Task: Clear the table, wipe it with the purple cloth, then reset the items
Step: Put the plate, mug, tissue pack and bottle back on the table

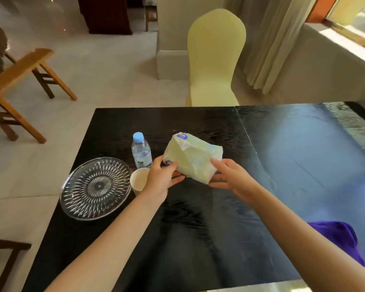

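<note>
Landmark = tissue pack [193, 158], soft plastic, pale yellow-green print, purple logo patches, a tissue tuft sticking out the top. Nearest the camera: purple cloth [338, 239], crumpled on the black glossy counter [198, 239], near edge, well to the right of and nearer than the pack, partly cut off behind the right forearm. Both forearms reach in from the bottom, bare. Left hand [161, 180] grips the pack's left near corner, thumb on top over the purple patch, fingers curled under. Right hand [228, 175] grips the pack's right near end, thumb on top, fingers underneath. Both closed on the pack; pack sits tilted between them, can't tell whether its far end touches the counter. Left of the pack: paper cup [138, 181], upright, open, partly hidden behind the left wrist. Just beside the cup, further left: clear cut-glass plate [96, 187], overhanging the counter's left edge. Just beyond the cup, left of the pack: water bottle [141, 151], upright, blue cap on. Beyond the pack: bare counter with window glare on the right half, then a chair with a cream cover [215, 57] at the counter's far edge. Far left of the pack, on the floor: wooden stools [23, 68].
</note>
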{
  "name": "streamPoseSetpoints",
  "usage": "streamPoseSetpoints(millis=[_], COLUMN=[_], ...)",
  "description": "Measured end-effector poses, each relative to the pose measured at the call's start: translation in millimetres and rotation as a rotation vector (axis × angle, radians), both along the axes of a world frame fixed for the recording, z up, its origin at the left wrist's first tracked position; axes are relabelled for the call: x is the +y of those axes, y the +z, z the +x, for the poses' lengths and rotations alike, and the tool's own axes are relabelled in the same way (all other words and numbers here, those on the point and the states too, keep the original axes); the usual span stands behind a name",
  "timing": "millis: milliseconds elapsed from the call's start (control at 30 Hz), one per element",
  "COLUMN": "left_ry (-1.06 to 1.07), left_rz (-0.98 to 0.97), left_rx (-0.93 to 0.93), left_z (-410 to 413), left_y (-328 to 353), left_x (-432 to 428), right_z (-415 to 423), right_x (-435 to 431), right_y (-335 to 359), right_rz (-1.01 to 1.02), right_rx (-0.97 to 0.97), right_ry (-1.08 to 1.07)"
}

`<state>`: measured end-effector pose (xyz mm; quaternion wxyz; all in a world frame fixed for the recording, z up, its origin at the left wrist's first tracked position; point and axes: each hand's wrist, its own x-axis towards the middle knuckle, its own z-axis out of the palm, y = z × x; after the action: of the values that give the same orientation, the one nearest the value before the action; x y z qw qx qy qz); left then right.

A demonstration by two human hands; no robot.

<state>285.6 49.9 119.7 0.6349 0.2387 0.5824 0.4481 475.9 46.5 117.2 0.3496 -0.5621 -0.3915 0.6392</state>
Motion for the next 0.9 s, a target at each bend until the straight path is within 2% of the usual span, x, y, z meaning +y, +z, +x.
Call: streamPoseSetpoints(millis=[100,167,300,400,533,633,767,900], left_ry=[-0.156,-0.201,-0.015,0.028,0.123,0.103,0.055,-0.064], left_rz=[0.009,0.0,-0.07,-0.185,-0.201,-0.202,-0.24,-0.261], left_rx=[0.092,0.141,0.114,0.205,0.186,0.297,0.413,0.452], left_z=[0.0,2.3,18.1,36.0,48.3,53.0,52.8,48.4], left_y=[-4.0,-8.3,-42.6,-82.1,-119.6,-137.1,-155.1,-167.0], left_x=[11.9,21.4,34.1,22.9,14.6,19.2,24.5,25.4], right_z=[15.3,16.2,-3.1,-21.0,-33.9,-36.4,-34.3,-35.8], right_x=[5.7,11.1,23.6,36.5,47.5,50.3,55.2,59.8], right_y=[-6.3,-14.2,-40.2,-64.8,-103.1,-124.4,-140.3,-149.2], right_rz=[-0.089,-0.103,-0.121,-0.163,-0.232,-0.255,-0.211,-0.185], right_rx=[0.078,0.036,-0.033,-0.062,-0.224,-0.335,-0.7,-0.832], right_ry=[-0.088,-0.07,-0.154,-0.276,-0.324,-0.347,-0.153,-0.04])
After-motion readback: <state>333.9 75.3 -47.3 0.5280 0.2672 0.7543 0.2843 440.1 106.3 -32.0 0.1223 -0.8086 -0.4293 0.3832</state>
